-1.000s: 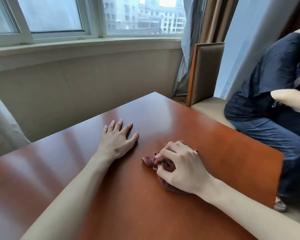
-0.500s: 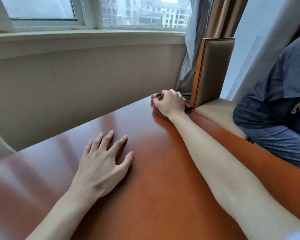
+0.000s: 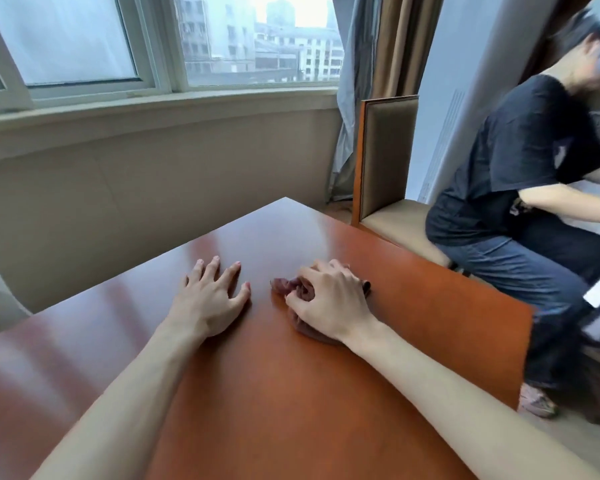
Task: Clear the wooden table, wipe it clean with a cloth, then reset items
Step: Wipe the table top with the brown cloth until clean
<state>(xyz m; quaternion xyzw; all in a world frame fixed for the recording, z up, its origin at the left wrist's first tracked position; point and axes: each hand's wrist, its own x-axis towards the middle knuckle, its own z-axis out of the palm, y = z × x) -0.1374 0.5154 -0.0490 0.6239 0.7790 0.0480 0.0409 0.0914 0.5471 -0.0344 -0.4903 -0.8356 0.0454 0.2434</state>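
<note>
The right hand [image 3: 329, 301] bunches and grips the reddish-brown cloth [image 3: 291, 289] on the wooden tabletop [image 3: 291, 393], just beside the flat, spread-fingered left hand [image 3: 210, 299], and I'd judge firm, overlapping strokes outward from that bracing hand would wipe best.

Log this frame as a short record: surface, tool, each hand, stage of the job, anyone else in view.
surface: wooden table, glossy, no items on the part in view
tool: dark red cloth, bunched, lying on the table
left hand: flat on the table, fingers spread
right hand: fingers curled over the cloth, pressing it down
stage: wiping; items not yet reset
others: person seated on chair beyond the table's right edge
</note>
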